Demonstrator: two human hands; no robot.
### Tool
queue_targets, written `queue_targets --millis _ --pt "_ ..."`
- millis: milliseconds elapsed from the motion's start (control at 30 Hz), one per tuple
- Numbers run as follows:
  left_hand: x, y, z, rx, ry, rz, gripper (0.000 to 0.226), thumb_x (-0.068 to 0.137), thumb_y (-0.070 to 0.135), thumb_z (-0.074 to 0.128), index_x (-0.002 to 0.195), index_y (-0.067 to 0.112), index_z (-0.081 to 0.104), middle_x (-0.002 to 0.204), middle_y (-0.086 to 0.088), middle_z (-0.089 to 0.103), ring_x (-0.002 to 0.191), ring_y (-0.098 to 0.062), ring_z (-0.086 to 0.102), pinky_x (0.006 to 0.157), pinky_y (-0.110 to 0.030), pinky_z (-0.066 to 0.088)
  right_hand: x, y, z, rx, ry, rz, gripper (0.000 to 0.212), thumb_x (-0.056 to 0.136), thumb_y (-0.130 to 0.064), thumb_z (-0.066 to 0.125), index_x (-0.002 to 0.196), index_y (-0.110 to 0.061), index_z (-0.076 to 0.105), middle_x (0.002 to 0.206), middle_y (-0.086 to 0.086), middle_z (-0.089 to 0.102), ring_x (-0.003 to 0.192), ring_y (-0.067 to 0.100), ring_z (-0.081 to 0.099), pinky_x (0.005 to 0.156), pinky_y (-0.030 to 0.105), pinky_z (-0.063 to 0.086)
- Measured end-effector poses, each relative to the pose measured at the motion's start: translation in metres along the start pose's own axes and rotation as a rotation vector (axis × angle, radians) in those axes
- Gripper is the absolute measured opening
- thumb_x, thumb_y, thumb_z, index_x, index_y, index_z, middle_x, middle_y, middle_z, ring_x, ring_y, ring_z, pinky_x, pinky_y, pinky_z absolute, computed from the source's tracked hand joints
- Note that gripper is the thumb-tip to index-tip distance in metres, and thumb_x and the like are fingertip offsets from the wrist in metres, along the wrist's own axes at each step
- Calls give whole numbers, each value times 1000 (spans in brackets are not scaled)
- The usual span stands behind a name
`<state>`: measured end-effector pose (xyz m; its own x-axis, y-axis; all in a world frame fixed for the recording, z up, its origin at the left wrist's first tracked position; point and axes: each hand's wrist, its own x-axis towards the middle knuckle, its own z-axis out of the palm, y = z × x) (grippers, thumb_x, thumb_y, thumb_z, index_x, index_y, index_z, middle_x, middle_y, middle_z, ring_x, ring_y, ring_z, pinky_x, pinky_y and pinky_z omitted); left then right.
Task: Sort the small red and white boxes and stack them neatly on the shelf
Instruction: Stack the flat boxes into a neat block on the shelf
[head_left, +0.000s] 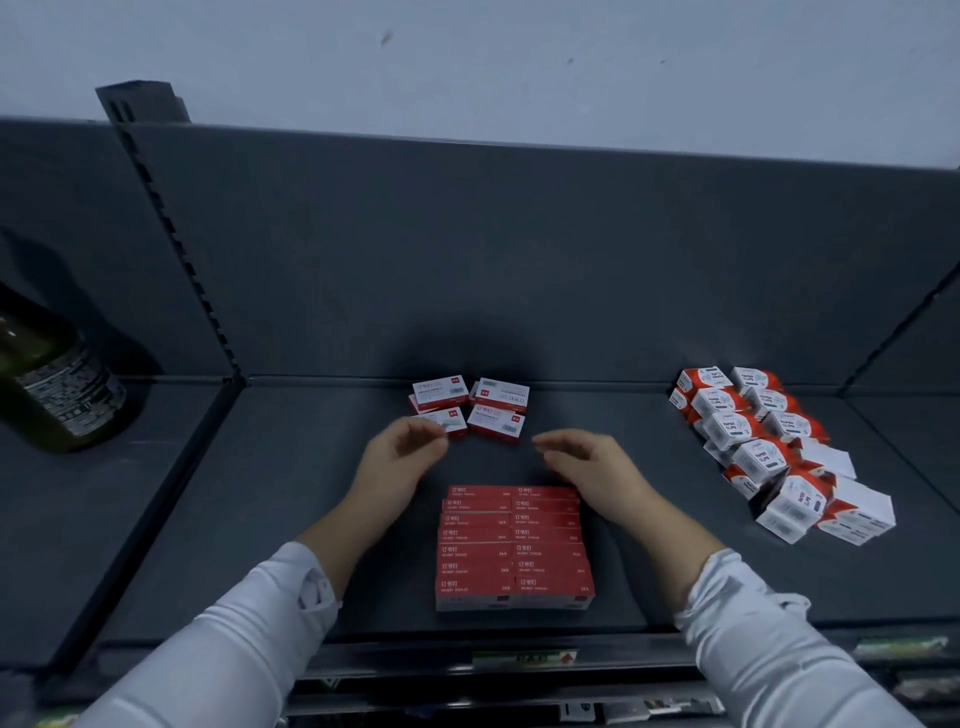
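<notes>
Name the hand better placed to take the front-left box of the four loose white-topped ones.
Left. The left hand is right at the front-left box; the right hand hovers open, clearly apart from it.

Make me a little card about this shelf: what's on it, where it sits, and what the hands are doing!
shelf: dark grey
front middle: red boxes, neat two-column stack
back middle: loose white-and-red boxes, small cluster
right side: paper clip boxes, jumbled rows
left bay: dark bottle
left hand: fingertips at one loose box, grip unclear
right hand: relaxed, holding nothing
</notes>
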<state>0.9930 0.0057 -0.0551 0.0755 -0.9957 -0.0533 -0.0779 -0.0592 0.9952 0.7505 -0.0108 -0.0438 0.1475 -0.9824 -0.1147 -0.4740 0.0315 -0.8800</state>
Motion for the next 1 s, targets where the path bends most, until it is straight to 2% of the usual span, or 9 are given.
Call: queue_targets --millis 133,167,267,400,567,633,733,900,1000 --pt "30 -4 -19 235 131 66 19 88 8 67 98 23 64 107 2 64 94 -8 61 88 -24 50 26 -19 12 -423 -95 -76 45 97 -7 47 139 -20 54 151 -7 42 136 10 40 107 11 22" --pt "35 -7 -22 317 121 76 20 89 10 67 103 24 64 111 2 61 93 -8 60 88 -24 48 31 -23 16 -489 -136 -77 47 98 -10 45 144 -21 48 155 -9 35 142 12 33 112 14 16" --pt "41 -16 -24 528 40 87 32 91 19 66 123 19 63 119 4 50 93 -10 58 88 -20 43 39 -32 26 -689 -246 -28 49 103 -23 38 151 -31 33 161 -15 21 147 19 22 121 45 16" --pt "43 -26 -22 599 -1 57 36 89 23 68 124 17 63 121 7 45 105 -14 56 103 -31 43 33 -40 26 -831 -256 -17 44 105 -32 34 149 -35 36 158 -17 26 144 19 26 113 48 17" --pt "48 -27 -25 605 45 55 39 83 17 75 121 19 63 125 1 47 99 -13 57 96 -25 45 29 -36 17 -800 -125 -65 31 99 -29 46 123 -30 64 139 -13 51 128 15 44 104 41 26" --pt "52 -24 -25 585 35 26 49 82 17 76 128 20 58 123 2 54 93 -11 58 86 -22 45 30 -32 18 -788 -77 -29 35 97 -34 51 131 -31 57 140 -9 47 129 17 42 106 42 29" --pt "58 -22 -24 596 14 -15 51 81 20 77 129 18 59 122 1 60 95 -14 59 86 -25 46 32 -27 20 -814 -105 88 48 94 -42 56 140 -32 47 144 -6 43 132 21 38 107 46 30" --pt "57 -21 -25 669 -26 -15 45 79 25 78 121 19 63 117 0 60 96 -15 60 84 -25 48 32 -20 19 -709 -42 81 43 93 -33 61 135 -35 50 133 -8 49 125 20 44 105 44 32" --pt "46 -12 -24 495 -70 50 36 80 16 77 110 26 60 110 8 63 94 -6 62 81 -20 50 27 -15 11 -483 -8 27 43 92 -23 66 132 -31 53 125 -7 54 118 14 52 103 36 40"
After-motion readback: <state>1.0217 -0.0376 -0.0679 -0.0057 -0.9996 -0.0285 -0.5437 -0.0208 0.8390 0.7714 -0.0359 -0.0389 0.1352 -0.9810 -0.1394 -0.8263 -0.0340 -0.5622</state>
